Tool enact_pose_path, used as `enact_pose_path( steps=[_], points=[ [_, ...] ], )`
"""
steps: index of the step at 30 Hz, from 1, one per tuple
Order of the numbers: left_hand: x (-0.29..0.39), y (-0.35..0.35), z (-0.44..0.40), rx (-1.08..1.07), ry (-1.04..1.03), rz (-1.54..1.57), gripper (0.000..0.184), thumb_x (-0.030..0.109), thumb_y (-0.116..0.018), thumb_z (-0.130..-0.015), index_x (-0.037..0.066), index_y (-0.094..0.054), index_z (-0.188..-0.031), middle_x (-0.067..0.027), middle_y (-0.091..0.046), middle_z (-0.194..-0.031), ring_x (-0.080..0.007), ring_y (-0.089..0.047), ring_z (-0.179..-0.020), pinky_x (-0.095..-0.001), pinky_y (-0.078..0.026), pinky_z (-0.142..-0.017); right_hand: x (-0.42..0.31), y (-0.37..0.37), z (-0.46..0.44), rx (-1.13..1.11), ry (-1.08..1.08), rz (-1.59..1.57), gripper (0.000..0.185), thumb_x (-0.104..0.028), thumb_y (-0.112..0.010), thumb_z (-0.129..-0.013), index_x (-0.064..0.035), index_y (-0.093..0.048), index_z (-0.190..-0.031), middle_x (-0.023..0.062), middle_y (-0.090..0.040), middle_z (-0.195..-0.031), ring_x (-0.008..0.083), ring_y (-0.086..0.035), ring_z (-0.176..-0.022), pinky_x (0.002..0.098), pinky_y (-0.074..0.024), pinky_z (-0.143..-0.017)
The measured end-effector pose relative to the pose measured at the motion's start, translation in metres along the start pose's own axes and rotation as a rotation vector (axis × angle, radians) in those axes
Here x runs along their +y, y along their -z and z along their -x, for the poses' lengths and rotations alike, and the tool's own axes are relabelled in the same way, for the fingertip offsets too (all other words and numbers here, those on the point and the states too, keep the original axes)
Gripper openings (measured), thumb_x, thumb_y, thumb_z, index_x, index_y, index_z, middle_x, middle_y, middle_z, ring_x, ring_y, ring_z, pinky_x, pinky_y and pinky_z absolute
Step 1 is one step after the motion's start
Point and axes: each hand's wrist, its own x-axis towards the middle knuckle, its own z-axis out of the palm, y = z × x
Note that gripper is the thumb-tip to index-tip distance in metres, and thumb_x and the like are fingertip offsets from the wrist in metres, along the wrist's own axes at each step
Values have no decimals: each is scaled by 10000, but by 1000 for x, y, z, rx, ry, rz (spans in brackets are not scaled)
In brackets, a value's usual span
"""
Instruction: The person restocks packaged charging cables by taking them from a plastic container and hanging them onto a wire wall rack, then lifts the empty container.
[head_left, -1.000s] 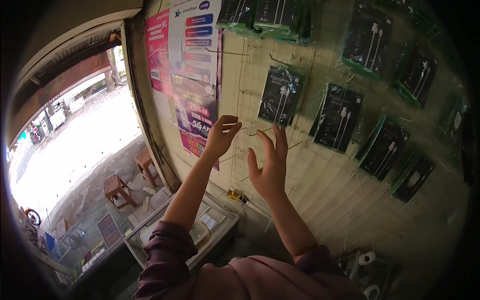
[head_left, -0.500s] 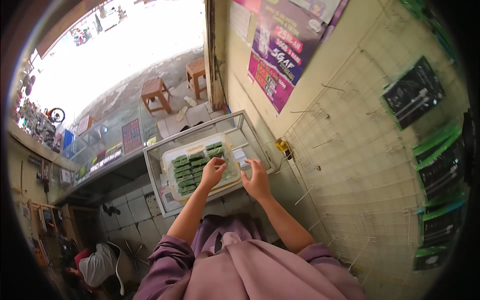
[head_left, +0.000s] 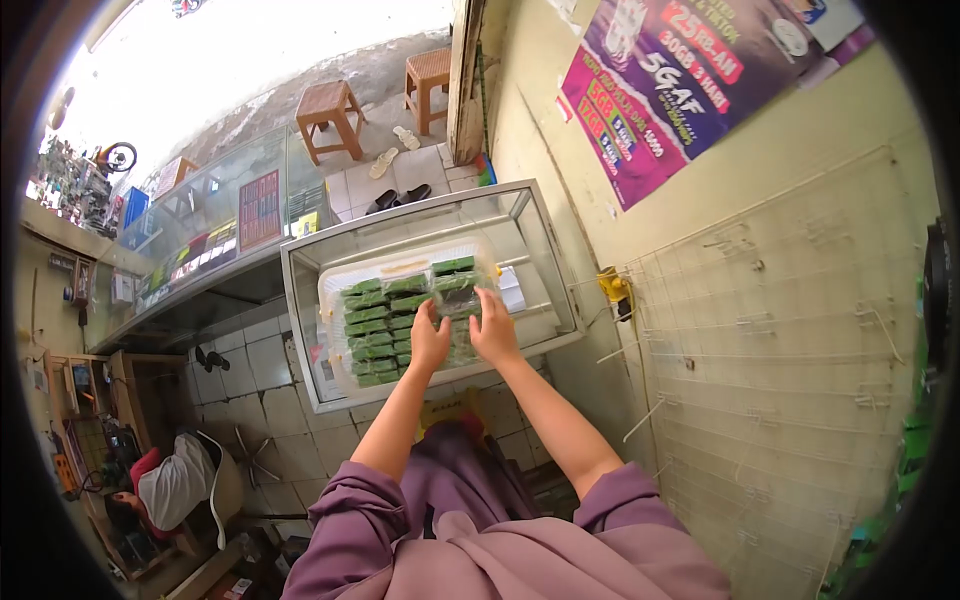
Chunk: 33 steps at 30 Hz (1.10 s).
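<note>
Rows of green, plastic-wrapped packets [head_left: 367,327] lie in a clear plastic tray [head_left: 332,285], which rests on a glass display case [head_left: 545,250]. Over the right-hand column, a darker wrapped packet [head_left: 459,296] sits between the fingertips of my two hands. My left hand [head_left: 430,338] has its fingers closed at the packet's left end. At the right end my right hand [head_left: 493,328] has its fingers bent against it. Their palms partly hide the lower packets of that column. What the packets contain cannot be made out.
A longer glass counter [head_left: 215,195] adjoins on the left. Beyond stand two brown stools [head_left: 328,110], with sandals [head_left: 400,197] on the floor. Wire grid racks [head_left: 740,330] with hooks line the right wall. At lower left, a person [head_left: 180,485] sits in a chair.
My hands have come closer together over the tray, both now at the right-hand column. The right hand has moved in over the tray's edge. My head view has shifted.
</note>
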Motion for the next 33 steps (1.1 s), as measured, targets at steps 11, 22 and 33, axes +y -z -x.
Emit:
enact_pose_path(
  steps=[11, 22, 33],
  points=[
    [-22, -33, -51, -66, 42, 57, 584, 110, -601, -945, -27, -339, -1448, -253, -531, -1380, -341, -566, -1249, -404, -475, -1010, 36, -67, -76, -15, 363, 926, 137, -172, -592, -843, -147, -650, -964, -11, -654, -945, 160, -599, -1001, 371, -391, -931],
    [53, 40, 12, 38, -235, -17, 359, 50, -649, -891, 75, -601, -1246, -216, -468, -1375, -417, -469, -1272, -447, -446, -1017, -33, 62, -68, -156, 327, 183, 305, 55, -620, -756, -83, -674, -1023, 76, -669, -1067, 305, -606, -1076, 414, -487, -893],
    [269, 138, 95, -1087, -527, 24, 1294, 324, -950, -614, -7, -127, -1557, -181, -384, -1488, -242, -357, -1398, -361, -259, -1173, -189, 302, -29, -625, 320, -475, 410, 178, -606, -786, -42, -681, -1124, 91, -622, -1228, 224, -602, -1168, 304, -614, -810]
  ],
)
